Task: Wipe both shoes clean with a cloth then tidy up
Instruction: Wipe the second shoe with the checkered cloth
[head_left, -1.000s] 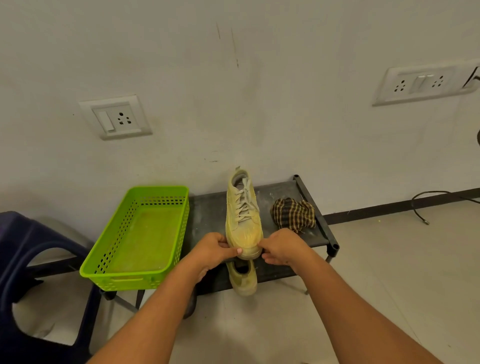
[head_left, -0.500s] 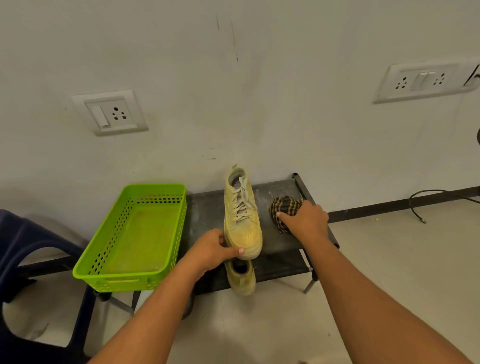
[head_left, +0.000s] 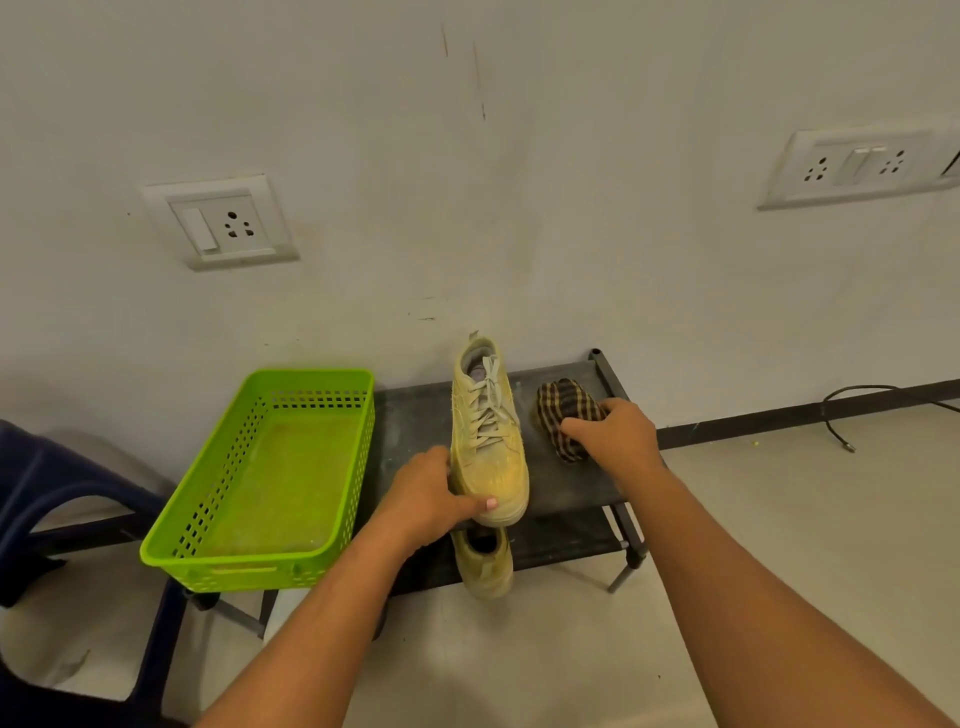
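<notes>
My right hand (head_left: 615, 434) has left the shoe (head_left: 488, 441) and now curls its fingers over the checked cloth (head_left: 558, 402), just right of it on the rack (head_left: 415, 415). My left hand (head_left: 428, 499) still grips the toe. Wiping can start, I judge; the second shoe (head_left: 485, 566) waits on the shelf below.

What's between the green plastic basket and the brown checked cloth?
In the head view, a yellow lace-up shoe, gripped by the left hand.

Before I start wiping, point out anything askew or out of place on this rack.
The lower shoe pokes out past the rack's front edge. The green basket appears to overhang the front too. The upper shoe looks dusty.
</notes>
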